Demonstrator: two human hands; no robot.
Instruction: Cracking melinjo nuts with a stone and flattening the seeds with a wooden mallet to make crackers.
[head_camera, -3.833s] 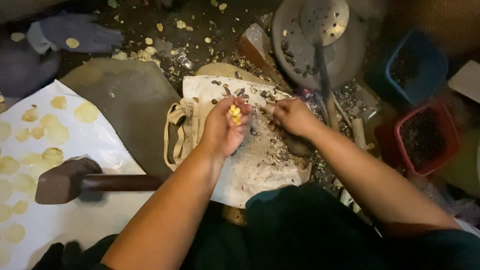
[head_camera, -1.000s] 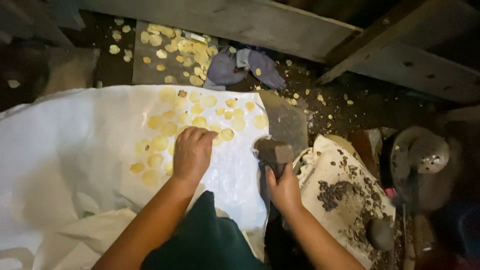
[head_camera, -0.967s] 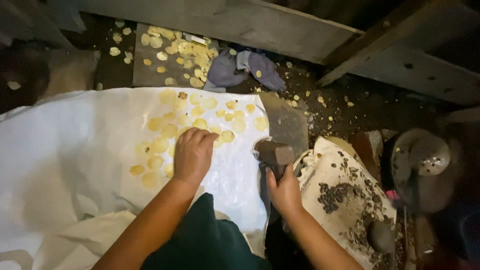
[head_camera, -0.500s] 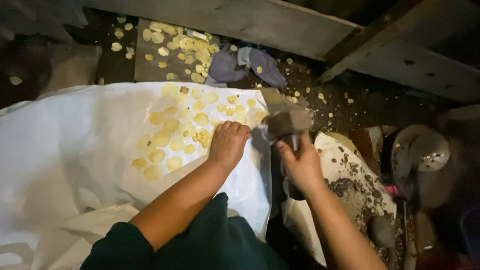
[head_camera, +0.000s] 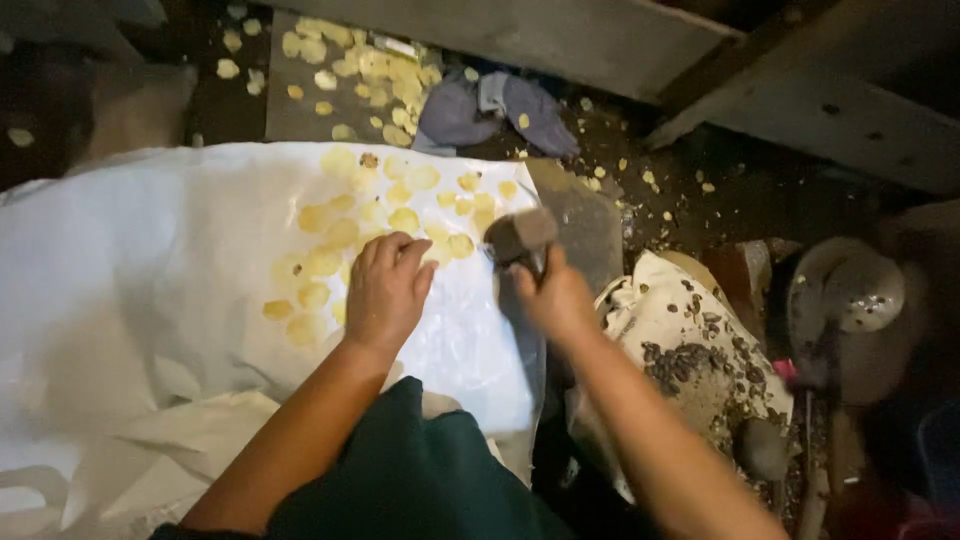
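the left hand has moved back left and now lies flat and open on the yellow discs near the right edge of the white sheet. the right hand grips the hammer, now lower, its head at that edge.

The white plastic sheet shines glossy and wrinkled, and the flattened yellow discs on it look matt and thin. The hammer head is dull grey-brown, seemingly metal, with a worn, unpolished face. The stone slab beside it is rough and grey. The cloth bag is coarse off-white fabric, dirtied with dark husks. The perforated ladle gleams as scuffed metal.
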